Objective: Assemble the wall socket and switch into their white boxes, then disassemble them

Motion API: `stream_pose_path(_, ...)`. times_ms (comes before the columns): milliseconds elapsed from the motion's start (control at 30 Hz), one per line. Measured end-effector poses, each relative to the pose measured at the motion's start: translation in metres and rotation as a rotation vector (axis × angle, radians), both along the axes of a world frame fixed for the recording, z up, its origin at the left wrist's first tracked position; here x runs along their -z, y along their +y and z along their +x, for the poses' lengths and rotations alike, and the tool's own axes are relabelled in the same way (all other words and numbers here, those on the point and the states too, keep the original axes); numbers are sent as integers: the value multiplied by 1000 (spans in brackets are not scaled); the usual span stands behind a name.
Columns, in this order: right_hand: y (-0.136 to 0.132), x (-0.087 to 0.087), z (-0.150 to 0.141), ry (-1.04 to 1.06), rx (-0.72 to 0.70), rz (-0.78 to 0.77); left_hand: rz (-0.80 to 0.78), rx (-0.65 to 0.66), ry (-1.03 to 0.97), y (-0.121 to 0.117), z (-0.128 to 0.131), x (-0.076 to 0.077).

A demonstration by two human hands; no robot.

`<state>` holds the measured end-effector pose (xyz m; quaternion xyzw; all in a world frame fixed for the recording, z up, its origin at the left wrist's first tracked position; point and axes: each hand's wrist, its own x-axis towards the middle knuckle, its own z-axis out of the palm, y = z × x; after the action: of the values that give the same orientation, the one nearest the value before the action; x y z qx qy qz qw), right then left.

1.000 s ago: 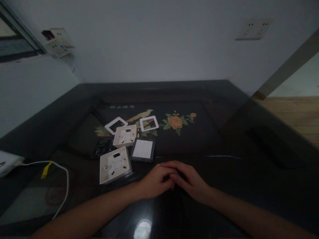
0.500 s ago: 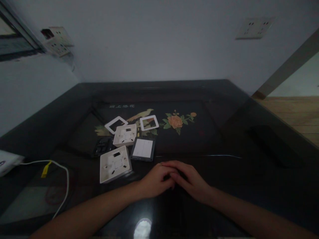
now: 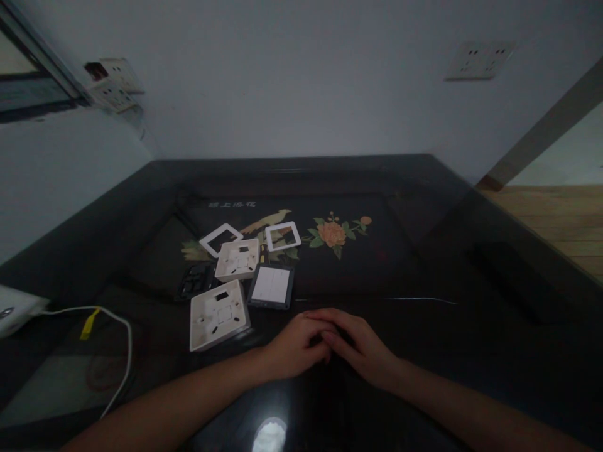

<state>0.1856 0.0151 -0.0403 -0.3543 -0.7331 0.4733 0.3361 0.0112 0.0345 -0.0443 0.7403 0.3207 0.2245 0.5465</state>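
My left hand (image 3: 298,346) and my right hand (image 3: 365,348) rest folded together at the near side of the dark table, fingers curled and the right laid over the left. No object shows in either hand. Up and left of them lies a wall switch (image 3: 271,285) with a white face and dark rim. Beside it sit a larger-looking white mounting box (image 3: 206,320), its open side up, and another white mounting box (image 3: 226,267) behind. Two white square frames, a left frame (image 3: 207,242) and a right frame (image 3: 283,247), lie farther back. A black slotted part (image 3: 196,279) is at the left.
On the left, a white device (image 3: 19,307) has a white cable (image 3: 129,345) with a yellow tag (image 3: 88,324). A long dark object (image 3: 513,282) lies at the right on the glossy table (image 3: 377,179). Wall sockets (image 3: 480,61) are on the wall behind.
The whole view has shifted slightly, so the scene sits a little lower. My hands stay folded and the parts on the table keep their places.
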Motion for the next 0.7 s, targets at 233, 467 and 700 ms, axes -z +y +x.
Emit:
stream_pose_path(233, -1, 0, 0, -1, -4, -1, -13, 1, 1, 0, -1, 1)
stream_pose_path(467, -1, 2, 1, -11, -4, 2, -7, -4, 11, 0, 0, 0)
stream_pose_path(700, -1, 2, 1, -11, -5, 16, 0, -5, 22, -1, 0, -2)
